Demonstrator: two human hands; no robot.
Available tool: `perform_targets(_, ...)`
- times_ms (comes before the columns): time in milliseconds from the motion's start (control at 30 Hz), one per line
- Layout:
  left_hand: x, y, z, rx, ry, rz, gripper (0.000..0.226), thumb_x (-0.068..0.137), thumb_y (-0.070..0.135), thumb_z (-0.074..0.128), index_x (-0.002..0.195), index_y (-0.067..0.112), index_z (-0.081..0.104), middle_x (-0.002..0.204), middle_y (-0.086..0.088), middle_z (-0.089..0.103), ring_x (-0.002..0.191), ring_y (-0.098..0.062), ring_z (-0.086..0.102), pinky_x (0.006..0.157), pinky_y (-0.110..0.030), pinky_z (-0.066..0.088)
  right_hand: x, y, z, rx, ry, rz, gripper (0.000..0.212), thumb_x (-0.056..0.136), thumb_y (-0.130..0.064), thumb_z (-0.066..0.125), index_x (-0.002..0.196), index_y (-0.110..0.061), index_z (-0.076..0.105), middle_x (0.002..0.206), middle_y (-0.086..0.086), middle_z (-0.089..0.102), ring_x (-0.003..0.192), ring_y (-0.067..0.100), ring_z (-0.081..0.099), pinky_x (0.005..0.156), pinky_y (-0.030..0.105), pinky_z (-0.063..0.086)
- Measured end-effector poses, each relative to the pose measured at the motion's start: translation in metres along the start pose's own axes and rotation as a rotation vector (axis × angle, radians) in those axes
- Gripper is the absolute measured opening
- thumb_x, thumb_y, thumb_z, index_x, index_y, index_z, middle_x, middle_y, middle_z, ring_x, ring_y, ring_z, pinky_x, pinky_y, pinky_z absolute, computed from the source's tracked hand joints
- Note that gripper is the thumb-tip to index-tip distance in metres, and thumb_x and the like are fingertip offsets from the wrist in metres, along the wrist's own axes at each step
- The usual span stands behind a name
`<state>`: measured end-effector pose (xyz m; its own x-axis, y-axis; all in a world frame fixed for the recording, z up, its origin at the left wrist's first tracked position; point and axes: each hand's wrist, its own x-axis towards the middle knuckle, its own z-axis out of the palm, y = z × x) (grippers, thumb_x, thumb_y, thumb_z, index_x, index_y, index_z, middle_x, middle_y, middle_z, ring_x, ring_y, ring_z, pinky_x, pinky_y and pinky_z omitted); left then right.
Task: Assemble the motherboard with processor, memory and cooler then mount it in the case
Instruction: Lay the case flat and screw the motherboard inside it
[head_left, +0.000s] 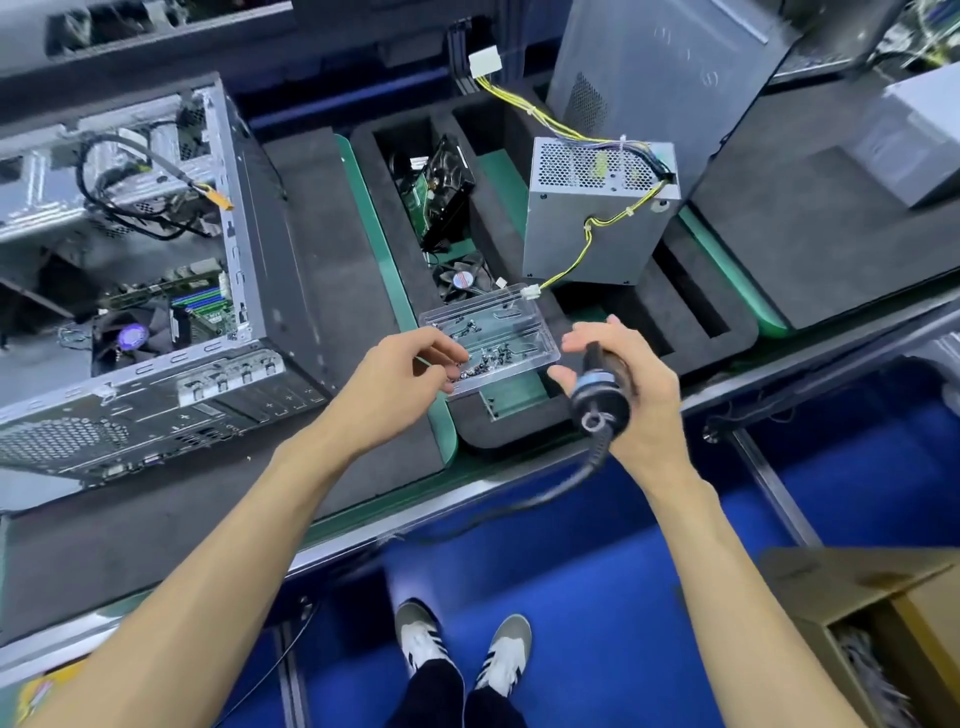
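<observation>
An open computer case (156, 291) lies on its side at the left. Inside it sits the motherboard (200, 306) with a memory stick and a fan cooler (132, 338). A clear plastic tray (493, 332) holding several small dark screws rests on the foam just in front of me. My left hand (400, 384) reaches over the tray's near left corner, its fingertips pinched among the screws. My right hand (623, 384) grips a black electric screwdriver (600, 395), whose cable hangs down toward the floor.
A grey power supply (597, 213) with yellow and black wires stands behind the tray. A hard drive (441, 192) and a small fan (462, 280) lie in slots of the black foam holder. Another case (670, 67) stands at the back right. A cardboard box (872, 623) sits on the blue floor.
</observation>
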<state>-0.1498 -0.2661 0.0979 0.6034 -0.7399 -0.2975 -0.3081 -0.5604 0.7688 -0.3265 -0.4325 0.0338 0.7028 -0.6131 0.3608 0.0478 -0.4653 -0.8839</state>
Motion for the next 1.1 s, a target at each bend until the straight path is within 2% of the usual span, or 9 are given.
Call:
perform_targets(133,-0.004,0.006,0.001,-0.003,0.008,0.015,0.038,0.090,-0.003,0.043,0.101,0.020,0.071,0.094,0.000,0.072,0.087,-0.013,0.071,0.090,-0.044,0.056,-0.005,-0.021,-0.008,0.040,0.258,-0.161,0.020,0.088,-0.003,0.073,0.102,0.000,0.060,0.101,0.021,0.067,0.106,0.039,0.065,0.114,0.055,0.037)
perform_targets(200,-0.007,0.010,0.001,-0.005,0.013,0.034,0.039,0.089,-0.005,0.042,0.101,0.019,0.071,0.094,-0.001,0.072,0.087,-0.013,0.071,0.089,-0.043,0.056,-0.006,-0.033,-0.010,0.109,0.403,-0.184,0.013,0.091,0.003,0.065,0.099,-0.002,0.056,0.094,0.018,0.066,0.097,0.037,0.067,0.112,0.055,0.040)
perform_targets(300,-0.010,0.017,0.001,0.006,0.018,0.062,0.039,0.088,-0.005,0.042,0.100,0.019,0.071,0.092,0.000,0.072,0.085,-0.012,0.071,0.086,-0.040,0.058,-0.004,-0.054,-0.014,0.339,0.665,-0.063,0.017,0.087,0.008,0.059,0.095,-0.005,0.053,0.086,0.004,0.064,0.085,0.027,0.063,0.107,0.056,0.046)
perform_targets(400,-0.013,0.022,-0.001,0.023,0.015,0.070,0.039,0.087,-0.005,0.042,0.100,0.019,0.071,0.092,0.001,0.073,0.085,-0.011,0.071,0.081,-0.033,0.058,0.003,-0.073,-0.024,0.630,0.857,0.062,0.013,0.080,0.001,0.066,0.083,-0.012,0.063,0.082,0.007,0.061,0.081,0.025,0.063,0.097,0.050,0.053)
perform_targets(600,-0.006,0.014,-0.013,0.093,0.064,0.071,0.022,0.089,0.002,0.059,0.097,0.016,0.073,0.084,0.006,0.074,0.080,-0.009,0.068,0.076,-0.021,0.052,0.011,-0.086,-0.030,0.839,0.831,0.177,0.019,0.090,-0.021,0.068,0.071,-0.020,0.063,0.064,0.001,0.053,0.062,0.021,0.051,0.078,0.040,0.048)
perform_targets(733,0.010,-0.001,-0.016,0.174,0.087,0.080,0.014,0.089,0.009,0.066,0.094,0.020,0.074,0.085,0.013,0.072,0.082,0.000,0.064,0.065,0.000,0.040,0.021,-0.085,-0.026,0.839,0.846,0.227,0.014,0.093,-0.023,0.068,0.097,-0.016,0.057,0.064,0.001,0.050,0.057,0.020,0.047,0.073,0.039,0.046)
perform_targets(833,0.027,-0.009,-0.011,0.220,0.061,0.105,0.015,0.089,0.011,0.065,0.092,0.024,0.073,0.087,0.009,0.073,0.086,-0.006,0.067,0.072,-0.007,0.045,0.028,-0.081,-0.022,0.846,0.855,0.240,0.025,0.090,-0.027,0.071,0.093,-0.014,0.049,0.062,-0.001,0.045,0.055,0.018,0.043,0.069,0.036,0.046)
perform_targets(967,0.056,-0.014,0.004,0.287,-0.022,0.173,0.012,0.088,0.013,0.065,0.092,0.022,0.072,0.086,0.008,0.072,0.083,-0.011,0.067,0.085,-0.031,0.054,0.036,-0.075,-0.020,0.801,0.883,0.267,0.032,0.091,-0.031,0.069,0.091,-0.014,0.043,0.063,-0.001,0.042,0.056,0.018,0.043,0.072,0.036,0.050)
perform_targets(1100,0.084,-0.015,0.022,0.340,-0.077,0.230,0.012,0.089,0.018,0.063,0.093,0.026,0.071,0.083,0.013,0.070,0.081,-0.012,0.065,0.081,-0.034,0.055,0.040,-0.071,-0.020,0.778,0.913,0.280,0.026,0.094,-0.031,0.065,0.079,-0.018,0.049,0.062,-0.002,0.042,0.056,0.018,0.041,0.071,0.035,0.048)
